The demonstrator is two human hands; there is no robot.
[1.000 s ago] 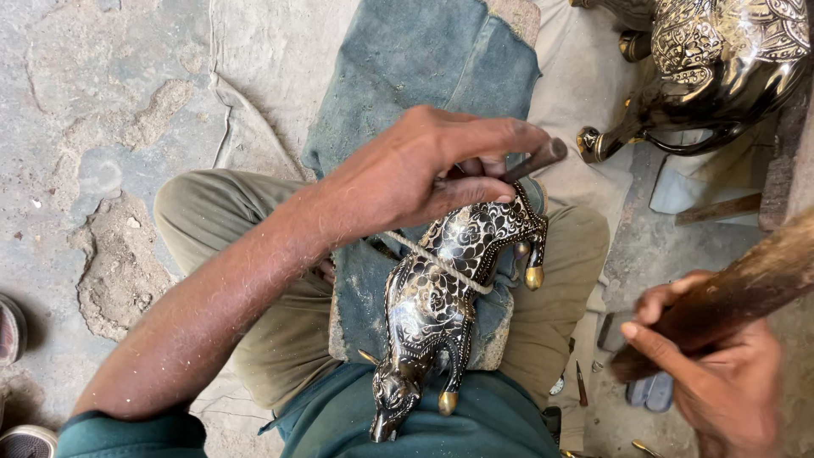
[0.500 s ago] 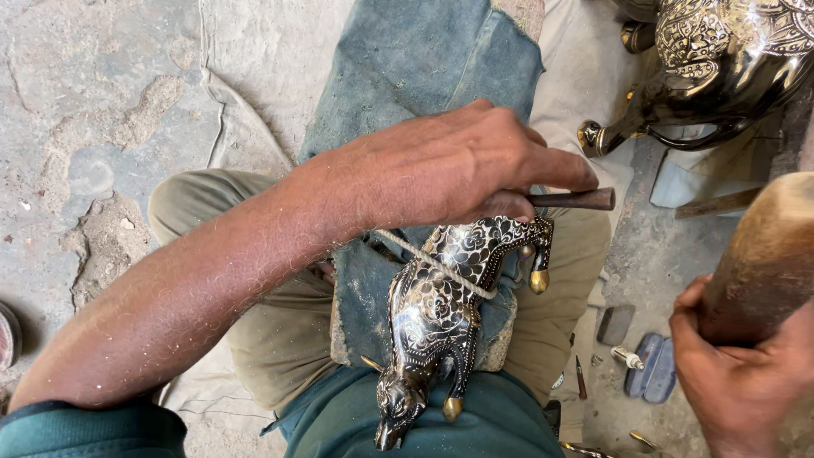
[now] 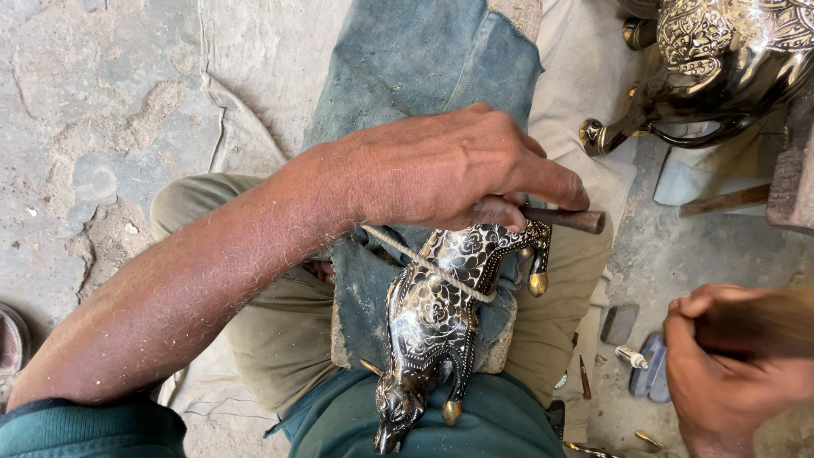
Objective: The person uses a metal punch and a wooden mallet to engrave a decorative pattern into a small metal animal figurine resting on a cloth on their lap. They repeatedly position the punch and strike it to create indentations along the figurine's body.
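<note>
A black and silver engraved metal animal figure (image 3: 432,322) with brass-tipped feet lies on my lap, tied down by a cord (image 3: 424,265) over a blue denim cloth (image 3: 424,76). My left hand (image 3: 449,165) rests above its rear end and grips a short dark metal punch (image 3: 570,220) held sideways against the figure. My right hand (image 3: 721,373) is at the lower right, closed around the thick wooden handle of a mallet (image 3: 759,322), apart from the figure.
A large engraved metal figure (image 3: 721,59) stands at the top right. Small tools (image 3: 632,356) and a flat stone (image 3: 619,324) lie on the ground by my right leg. Cracked concrete floor (image 3: 93,127) spreads to the left.
My left hand has shifted over the figure's rear and set the punch level. My right hand with the mallet has swung up and then come back down at the lower right.
</note>
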